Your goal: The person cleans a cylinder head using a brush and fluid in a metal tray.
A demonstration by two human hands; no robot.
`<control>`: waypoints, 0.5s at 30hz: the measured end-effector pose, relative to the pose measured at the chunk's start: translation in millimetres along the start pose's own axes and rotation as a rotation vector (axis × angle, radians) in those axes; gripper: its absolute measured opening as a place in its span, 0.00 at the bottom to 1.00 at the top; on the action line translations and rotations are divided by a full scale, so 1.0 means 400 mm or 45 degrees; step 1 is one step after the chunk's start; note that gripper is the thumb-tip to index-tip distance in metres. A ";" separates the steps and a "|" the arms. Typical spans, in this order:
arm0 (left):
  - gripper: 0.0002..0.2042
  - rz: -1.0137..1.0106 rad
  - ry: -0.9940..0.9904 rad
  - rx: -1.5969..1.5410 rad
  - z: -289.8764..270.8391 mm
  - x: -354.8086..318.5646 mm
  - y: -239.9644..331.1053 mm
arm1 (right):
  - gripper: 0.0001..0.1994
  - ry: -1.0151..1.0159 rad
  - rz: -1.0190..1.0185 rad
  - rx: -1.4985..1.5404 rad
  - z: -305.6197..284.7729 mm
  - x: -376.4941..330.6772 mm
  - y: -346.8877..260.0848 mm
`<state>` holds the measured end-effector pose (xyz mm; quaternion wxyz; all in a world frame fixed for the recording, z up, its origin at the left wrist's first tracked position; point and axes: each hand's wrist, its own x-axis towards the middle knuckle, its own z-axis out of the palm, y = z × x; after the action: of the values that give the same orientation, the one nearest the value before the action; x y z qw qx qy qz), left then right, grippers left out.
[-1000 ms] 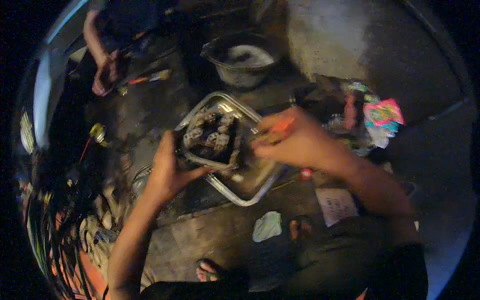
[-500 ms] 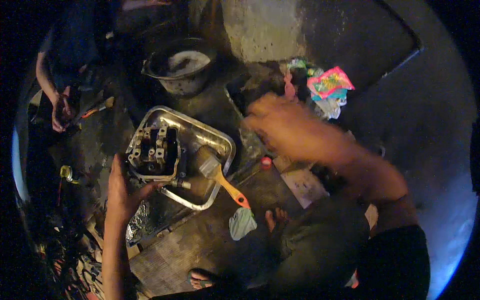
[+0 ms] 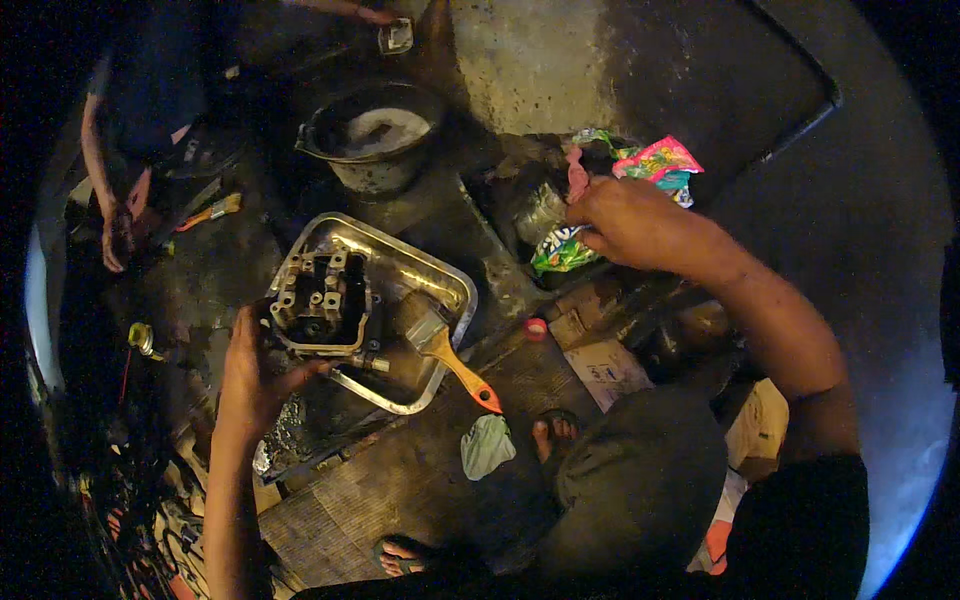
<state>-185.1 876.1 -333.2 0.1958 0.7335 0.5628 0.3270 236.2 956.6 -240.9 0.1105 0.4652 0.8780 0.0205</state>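
My left hand [image 3: 262,365] grips the lower edge of a greasy metal engine cylinder head [image 3: 322,300], tilted over the left part of a shallow metal tray [image 3: 465,300]. A broad paintbrush [image 3: 455,365] with an orange-tipped wooden handle lies across the tray's near right rim, its bristles inside. Over to the right, my right hand [image 3: 630,222] is closed, with a green printed plastic packet [image 3: 562,250] at its fingertips. Beside that hand lies a pink and teal packet [image 3: 660,160]. The fingers partly cover the green packet.
A dark basin [image 3: 375,170] with whitish contents stands beyond the tray. At left, a co-worker's hand [image 3: 117,240] hangs near another brush [image 3: 212,212]. Another person's hand [image 3: 378,16] shows at the top. A pale green cloth [image 3: 487,447] and red tape roll [image 3: 536,328] lie nearer me.
My right hand has moved right, toward the packets, and the green packet now shows at its fingers. Another person's hand has appeared at the top with a small clear container. My left hand keeps its grip.
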 end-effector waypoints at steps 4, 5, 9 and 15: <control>0.40 0.108 0.019 0.352 -0.035 -0.008 0.059 | 0.11 0.098 -0.127 0.041 -0.123 0.019 -0.058; 0.41 0.077 0.000 0.364 -0.046 -0.009 0.062 | 0.11 0.106 -0.147 0.046 -0.147 0.029 -0.072; 0.45 0.029 0.112 0.472 -0.057 -0.017 0.031 | 0.13 0.183 -0.343 0.288 -0.199 0.082 -0.140; 0.48 0.063 0.038 -0.323 -0.116 0.004 0.090 | 0.16 0.235 -0.729 0.493 -0.286 0.190 -0.289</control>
<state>-192.2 863.3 -276.3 0.2705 0.7116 0.5015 0.4111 76.7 961.2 -158.8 -0.0583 0.2090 0.9666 -0.1362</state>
